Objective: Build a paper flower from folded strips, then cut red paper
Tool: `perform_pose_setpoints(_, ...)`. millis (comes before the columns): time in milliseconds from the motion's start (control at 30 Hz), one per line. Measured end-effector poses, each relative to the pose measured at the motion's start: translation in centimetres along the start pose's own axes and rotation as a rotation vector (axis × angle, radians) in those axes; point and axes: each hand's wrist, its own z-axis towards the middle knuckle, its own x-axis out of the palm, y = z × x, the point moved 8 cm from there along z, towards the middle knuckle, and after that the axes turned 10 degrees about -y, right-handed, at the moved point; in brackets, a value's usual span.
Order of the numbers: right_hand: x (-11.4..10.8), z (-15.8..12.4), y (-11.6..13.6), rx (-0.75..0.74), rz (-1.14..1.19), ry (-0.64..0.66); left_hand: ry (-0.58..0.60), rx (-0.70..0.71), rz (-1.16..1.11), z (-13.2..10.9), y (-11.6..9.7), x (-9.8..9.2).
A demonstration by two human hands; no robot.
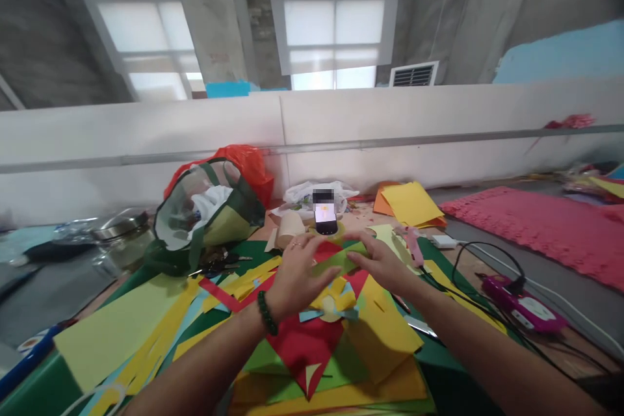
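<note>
My left hand (299, 273) and my right hand (383, 260) hold a green paper strip (341, 262) stretched between them. Fingers and thumbs pinch it near both ends. Below the strip, a red paper piece (307, 338) lies with its pointed end toward me. On the red piece sits a small figure of yellow loops (341, 300) and light blue strips (351, 313) with a pale round middle. Yellow sheets (385, 338) and green paper (273, 364) lie around and under it. My hands hide part of the red piece.
A phone (325, 218) stands upright ahead, beside a cardboard roll (291, 229). To the right are a pink glue gun (413, 247), a scissors-like metal blade (423, 327) and a purple power strip (524, 304) with cables. Keys (221, 261), yellow strips (158, 338) and a green bag (205, 221) lie left.
</note>
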Motion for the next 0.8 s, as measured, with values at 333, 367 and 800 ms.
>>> perform_pose_setpoints(333, 0.5, 0.5, -2.9, -0.002, -0.093, -0.005, 0.716, -0.943, -1.17, -6.7, 2.7, 9.1)
perform_pose_setpoints(367, 0.8, 0.4, -3.1, -0.011, -0.091, -0.013, 0.712, -0.982, -1.203, -7.0, 2.7, 9.3)
perform_pose_setpoints(800, 2.3, -4.1, 1.8, -0.892, -0.625, -0.182, 0.312, -1.276, -1.512, -7.1, 3.6, 10.1)
